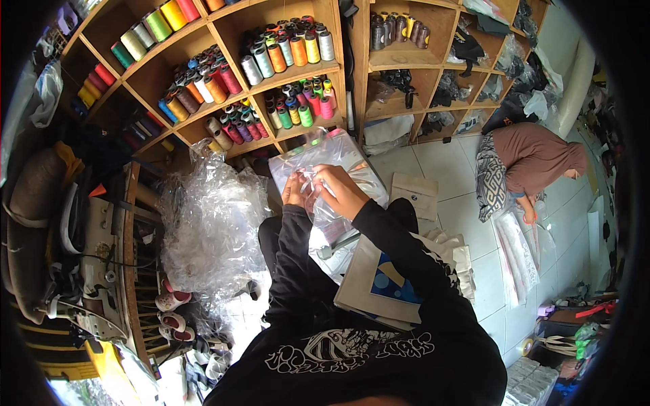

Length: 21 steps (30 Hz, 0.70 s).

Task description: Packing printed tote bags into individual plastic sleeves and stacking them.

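In front of me, both hands are closed on a clear plastic bag (323,218), its film bunched and shiny between them. My left hand (294,190) pinches it on the left side. Bent over the film from the right, my right hand (338,189) grips it close to the left one. Under and beyond the hands lies a flat stack of clear plastic (345,150). Beside my right forearm rest cream cloth pieces (355,276), the top one bearing a blue printed panel (395,283). The fingertips are partly hidden by glare on the film.
A big heap of crumpled clear plastic (213,216) stands on my left. Wooden shelves (227,51) ahead hold many thread cones. A cream pouch (414,195) lies on the tiled floor (467,169). At right, another person (535,159) bends over a long plastic-wrapped strip (514,254).
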{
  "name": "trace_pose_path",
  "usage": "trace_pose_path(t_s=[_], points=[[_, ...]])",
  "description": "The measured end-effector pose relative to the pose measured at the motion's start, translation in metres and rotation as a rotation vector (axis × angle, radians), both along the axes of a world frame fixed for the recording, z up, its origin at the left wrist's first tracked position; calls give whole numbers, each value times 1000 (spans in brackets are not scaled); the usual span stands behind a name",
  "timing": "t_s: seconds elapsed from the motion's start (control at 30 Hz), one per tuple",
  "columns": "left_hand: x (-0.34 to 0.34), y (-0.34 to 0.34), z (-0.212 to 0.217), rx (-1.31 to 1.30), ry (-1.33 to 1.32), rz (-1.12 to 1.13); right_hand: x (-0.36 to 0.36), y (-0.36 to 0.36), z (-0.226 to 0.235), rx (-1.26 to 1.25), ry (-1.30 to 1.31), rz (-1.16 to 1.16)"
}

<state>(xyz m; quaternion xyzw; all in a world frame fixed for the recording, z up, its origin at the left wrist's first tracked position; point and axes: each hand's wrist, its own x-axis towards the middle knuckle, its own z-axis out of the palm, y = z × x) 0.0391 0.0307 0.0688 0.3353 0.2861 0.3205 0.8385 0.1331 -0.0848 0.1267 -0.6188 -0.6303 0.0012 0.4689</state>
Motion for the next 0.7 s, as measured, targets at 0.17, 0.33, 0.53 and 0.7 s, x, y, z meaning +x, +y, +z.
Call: trace_pose_path(t_s=[0.17,0.33,0.53,0.7], points=[[-10,-7,-2,-35,-185,-118,-12,10,-2,-37,-84,-261],[-23,-9,10,-2,-54,-111,-13,14,2,-46,-43,-362],[-34,-2,12,6,-102,9,9,10,4,3,181,-247],[-52,19,-32,-37,-43,187,38,13,8,116,536,-161]])
